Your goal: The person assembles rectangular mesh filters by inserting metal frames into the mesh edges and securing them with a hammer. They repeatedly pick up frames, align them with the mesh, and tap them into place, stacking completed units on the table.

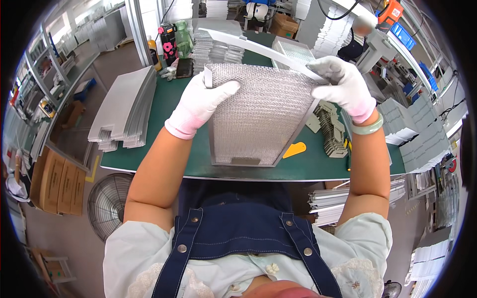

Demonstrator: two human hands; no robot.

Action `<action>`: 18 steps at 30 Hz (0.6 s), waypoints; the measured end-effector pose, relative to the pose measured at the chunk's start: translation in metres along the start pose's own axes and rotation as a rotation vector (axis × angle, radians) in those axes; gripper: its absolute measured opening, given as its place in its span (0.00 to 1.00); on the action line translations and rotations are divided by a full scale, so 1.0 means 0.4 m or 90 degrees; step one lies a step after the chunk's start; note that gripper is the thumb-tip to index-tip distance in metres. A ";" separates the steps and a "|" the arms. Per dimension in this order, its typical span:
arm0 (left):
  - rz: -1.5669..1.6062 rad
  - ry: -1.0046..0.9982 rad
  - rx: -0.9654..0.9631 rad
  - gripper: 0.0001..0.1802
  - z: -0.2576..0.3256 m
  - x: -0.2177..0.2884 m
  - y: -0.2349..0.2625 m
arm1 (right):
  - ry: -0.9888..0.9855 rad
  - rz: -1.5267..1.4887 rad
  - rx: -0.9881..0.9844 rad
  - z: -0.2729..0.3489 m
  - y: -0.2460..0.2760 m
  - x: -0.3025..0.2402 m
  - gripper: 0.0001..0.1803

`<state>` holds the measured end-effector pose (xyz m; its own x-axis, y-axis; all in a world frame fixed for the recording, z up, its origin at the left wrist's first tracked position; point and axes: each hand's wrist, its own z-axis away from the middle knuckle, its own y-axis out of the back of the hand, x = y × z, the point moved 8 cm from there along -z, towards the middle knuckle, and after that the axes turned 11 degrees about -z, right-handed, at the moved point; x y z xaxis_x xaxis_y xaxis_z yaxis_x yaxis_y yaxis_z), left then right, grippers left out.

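A metal mesh filter panel (258, 116) stands nearly upright on the green table, its lower edge resting at the front. Metal framing runs along its sides and bottom. My left hand (201, 107), in a white glove, grips the panel's upper left corner, thumb across the mesh. At the upper right corner my gloved right hand (345, 87) pinches the end of a long pale metal strip (266, 50) against the panel. The strip slants up and left, away from the panel's top edge. Fingers behind the panel are hidden.
On the green table (149, 158) lie stacked grey sheets (124, 107), a yellow scraper (294, 149) and a row of small grey-green plates (330, 131). Bottles (183, 39) and more stacks stand behind. A floor fan (110, 198) sits lower left. Another person (354, 43) is far right.
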<state>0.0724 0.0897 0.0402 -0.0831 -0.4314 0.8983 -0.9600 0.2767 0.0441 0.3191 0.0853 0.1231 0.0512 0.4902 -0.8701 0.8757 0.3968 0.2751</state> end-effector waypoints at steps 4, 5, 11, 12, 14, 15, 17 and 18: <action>0.005 0.009 -0.006 0.19 -0.001 0.002 0.001 | 0.058 0.073 0.068 0.000 -0.028 0.012 0.22; 0.015 0.007 -0.002 0.19 0.000 0.000 -0.002 | 0.062 0.092 0.072 -0.002 -0.028 0.019 0.22; 0.004 0.009 -0.002 0.20 -0.006 0.001 0.004 | 0.001 0.202 -0.019 -0.031 -0.042 -0.006 0.19; 0.011 0.014 0.001 0.20 -0.007 -0.001 0.004 | -0.001 0.183 -0.028 -0.041 -0.038 0.002 0.19; 0.027 0.002 0.006 0.20 -0.005 -0.005 0.002 | -0.002 0.136 -0.024 -0.041 -0.035 0.016 0.18; 0.035 -0.006 0.012 0.20 -0.004 -0.006 0.005 | 0.000 0.109 -0.015 -0.041 -0.036 0.025 0.17; 0.039 0.004 -0.006 0.20 -0.011 0.000 0.000 | 0.004 0.055 0.003 -0.042 -0.035 0.039 0.16; 0.040 0.011 -0.012 0.20 -0.013 0.003 0.000 | 0.002 0.078 0.016 -0.045 -0.033 0.043 0.16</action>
<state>0.0736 0.0936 0.0435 -0.1381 -0.3982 0.9068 -0.9476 0.3195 -0.0040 0.2998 0.1027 0.1119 0.1567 0.5359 -0.8296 0.8749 0.3144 0.3684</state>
